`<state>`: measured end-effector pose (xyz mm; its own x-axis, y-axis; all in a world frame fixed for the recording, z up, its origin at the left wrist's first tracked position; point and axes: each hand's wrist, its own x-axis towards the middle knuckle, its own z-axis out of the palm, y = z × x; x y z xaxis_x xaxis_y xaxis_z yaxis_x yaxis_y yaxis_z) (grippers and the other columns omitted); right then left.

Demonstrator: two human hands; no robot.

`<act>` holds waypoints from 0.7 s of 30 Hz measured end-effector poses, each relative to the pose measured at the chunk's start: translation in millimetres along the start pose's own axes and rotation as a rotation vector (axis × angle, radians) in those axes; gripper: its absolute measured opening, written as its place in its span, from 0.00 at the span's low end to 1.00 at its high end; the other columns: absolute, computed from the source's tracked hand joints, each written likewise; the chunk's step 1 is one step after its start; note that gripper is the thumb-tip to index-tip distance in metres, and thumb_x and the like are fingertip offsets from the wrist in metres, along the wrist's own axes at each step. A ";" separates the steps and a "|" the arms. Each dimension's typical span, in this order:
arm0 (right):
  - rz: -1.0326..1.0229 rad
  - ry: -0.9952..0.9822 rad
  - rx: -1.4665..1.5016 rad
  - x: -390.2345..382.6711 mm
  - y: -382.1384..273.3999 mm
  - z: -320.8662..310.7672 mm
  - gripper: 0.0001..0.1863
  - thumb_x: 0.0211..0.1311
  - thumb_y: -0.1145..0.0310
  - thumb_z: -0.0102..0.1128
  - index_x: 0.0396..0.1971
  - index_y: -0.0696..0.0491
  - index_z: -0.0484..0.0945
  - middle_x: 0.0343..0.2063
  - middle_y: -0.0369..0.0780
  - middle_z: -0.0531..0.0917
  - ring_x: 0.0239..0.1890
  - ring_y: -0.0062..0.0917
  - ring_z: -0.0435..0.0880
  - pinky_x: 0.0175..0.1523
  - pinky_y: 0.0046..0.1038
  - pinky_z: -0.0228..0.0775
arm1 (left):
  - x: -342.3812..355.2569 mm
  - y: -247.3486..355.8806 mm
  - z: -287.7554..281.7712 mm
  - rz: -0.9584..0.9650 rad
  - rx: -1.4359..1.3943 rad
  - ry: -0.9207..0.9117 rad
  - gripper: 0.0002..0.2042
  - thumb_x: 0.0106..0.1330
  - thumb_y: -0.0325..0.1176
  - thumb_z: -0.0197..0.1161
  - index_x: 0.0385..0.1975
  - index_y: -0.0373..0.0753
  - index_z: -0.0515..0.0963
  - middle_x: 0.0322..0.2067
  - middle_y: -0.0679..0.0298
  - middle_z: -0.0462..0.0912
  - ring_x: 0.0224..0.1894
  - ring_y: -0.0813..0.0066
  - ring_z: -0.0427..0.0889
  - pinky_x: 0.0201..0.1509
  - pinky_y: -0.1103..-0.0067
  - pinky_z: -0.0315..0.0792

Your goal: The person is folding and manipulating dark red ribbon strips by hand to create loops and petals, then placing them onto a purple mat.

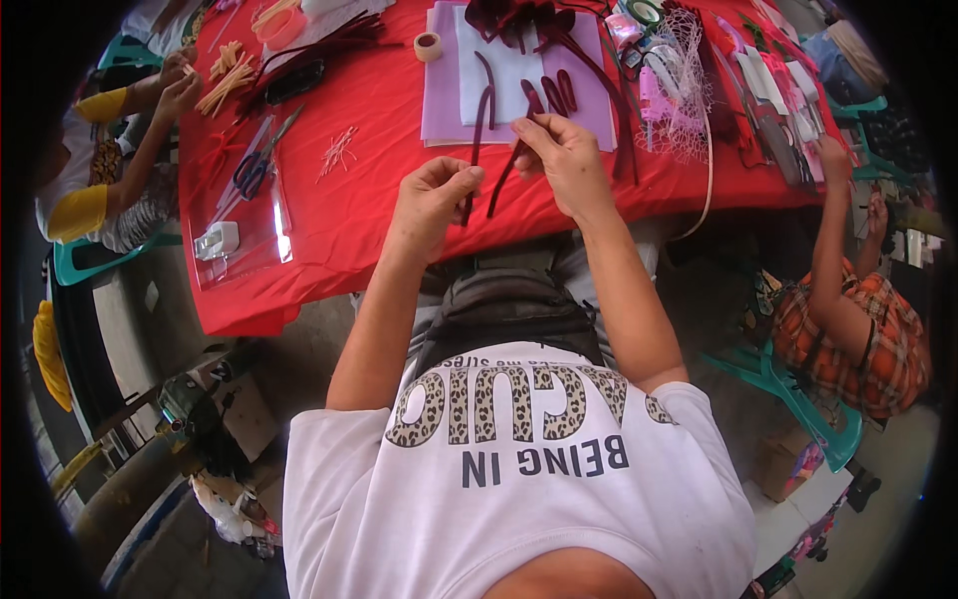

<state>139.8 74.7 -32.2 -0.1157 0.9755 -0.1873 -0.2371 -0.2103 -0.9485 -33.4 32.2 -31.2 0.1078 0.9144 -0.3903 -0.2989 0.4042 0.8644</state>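
Note:
My left hand (pixel 429 205) pinches a dark red pipe cleaner (pixel 478 135) between thumb and fingertips; the stem stands nearly upright with its top bent over. Close beside it, my right hand (pixel 569 165) grips another dark red pipe cleaner (pixel 504 182), whose lower end slants down to the left. Its upper part near the fingers seems looped, though the fingers partly cover it. Just beyond lie several folded pipe cleaner loops (pixel 561 92) on a purple sheet (pixel 439 110) and a pale blue sheet (pixel 504 75). A dark red fuzzy bundle (pixel 514 22) rests at their far edge.
The red-covered table (pixel 369 200) holds a tape roll (pixel 428 46), scissors (pixel 251 172), a white plug adapter (pixel 217 240), a pink glue gun (pixel 657 105) and white netting (pixel 689 125). People sit at both sides, with a teal chair (pixel 798 399) at the right.

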 end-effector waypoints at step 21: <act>-0.010 -0.049 0.240 -20.6 -10.4 2.9 0.08 0.58 0.72 0.56 0.37 0.58 0.78 0.28 0.36 0.80 0.24 0.16 0.77 0.27 0.17 0.69 | -14.5 9.3 -5.8 0.162 -0.163 0.154 0.06 0.59 0.28 0.60 0.34 0.34 0.75 0.23 0.65 0.77 0.21 0.80 0.75 0.23 0.86 0.66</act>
<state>141.8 56.6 -17.7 -0.1574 0.9744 -0.1603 -0.4604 -0.2161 -0.8610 -43.3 22.5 -19.3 -0.0959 0.9475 -0.3051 -0.4500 0.2321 0.8623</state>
